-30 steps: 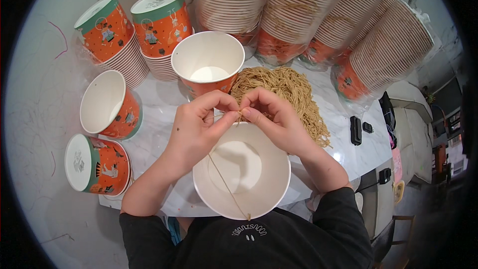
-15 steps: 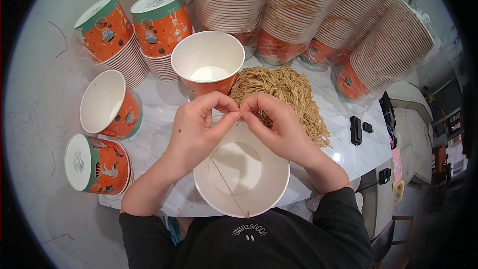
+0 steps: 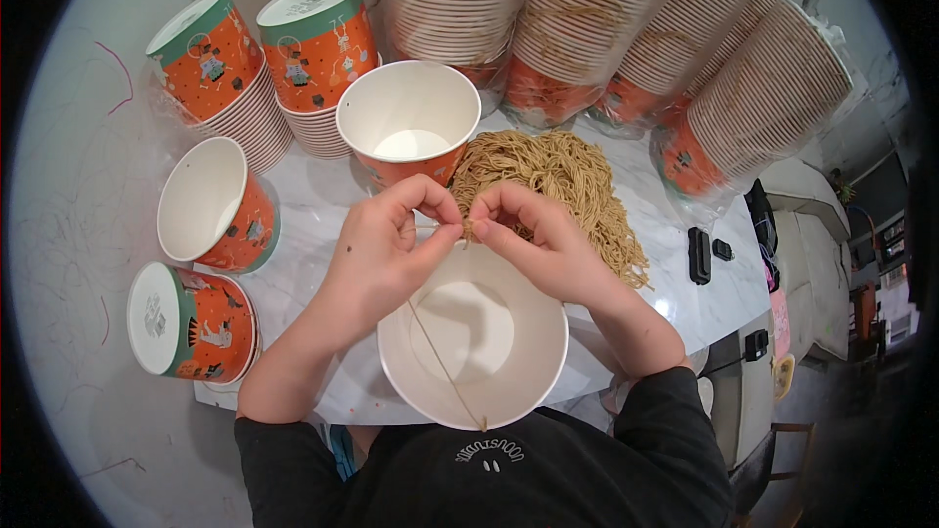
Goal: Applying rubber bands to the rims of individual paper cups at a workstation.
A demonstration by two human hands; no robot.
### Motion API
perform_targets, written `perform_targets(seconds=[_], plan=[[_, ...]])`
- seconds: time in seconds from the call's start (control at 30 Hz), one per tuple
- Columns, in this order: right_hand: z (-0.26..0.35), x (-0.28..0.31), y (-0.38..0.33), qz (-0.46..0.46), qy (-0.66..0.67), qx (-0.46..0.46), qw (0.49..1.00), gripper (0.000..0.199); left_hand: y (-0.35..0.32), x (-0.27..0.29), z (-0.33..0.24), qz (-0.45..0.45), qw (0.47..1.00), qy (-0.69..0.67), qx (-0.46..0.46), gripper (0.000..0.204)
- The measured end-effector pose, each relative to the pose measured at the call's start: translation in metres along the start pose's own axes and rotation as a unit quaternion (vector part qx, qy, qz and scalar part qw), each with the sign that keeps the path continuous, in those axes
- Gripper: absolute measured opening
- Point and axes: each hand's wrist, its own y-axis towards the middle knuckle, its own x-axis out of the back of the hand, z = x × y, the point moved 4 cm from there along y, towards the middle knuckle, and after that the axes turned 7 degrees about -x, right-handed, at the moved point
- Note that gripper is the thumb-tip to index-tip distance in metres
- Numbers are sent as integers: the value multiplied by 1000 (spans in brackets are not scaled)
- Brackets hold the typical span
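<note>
A white-lined paper bucket (image 3: 421, 381) stands mouth up against me at the table's near edge. A tan cord (image 3: 437, 357) is fixed at its near rim and runs up across the opening. My left hand (image 3: 391, 244) pinches the cord above the far rim, thumb against forefinger. Beside it my right hand (image 3: 533, 240) pinches the cord's end, where a small knot or loop sits between the fingertips. The fingertips of both hands nearly touch. Right behind them lies a heap of tan cords (image 3: 548, 166), partly hidden by my right hand.
An open orange bucket (image 3: 406, 117) stands beyond my left hand. Another open bucket (image 3: 210, 200) and a sideways one (image 3: 196, 323) are at left. Upside-down stacks (image 3: 318, 44) stand behind. Tall plastic-wrapped bucket stacks (image 3: 763, 88) line the back right. A small black device (image 3: 698, 256) lies at right.
My hands have drawn slightly apart at the fingertips, and more of the cord's knot shows between them. The bucket has shifted very slightly to the left.
</note>
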Motion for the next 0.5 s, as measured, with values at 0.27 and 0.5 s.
perform_targets(seconds=[0.27, 0.5], plan=[[1, -2, 0, 11, 80, -50, 995, 11, -4, 0, 0, 22, 996, 70, -56, 9], [19, 1, -6, -60, -114, 101, 986, 13, 2, 2, 12, 32, 999, -20, 9, 13]])
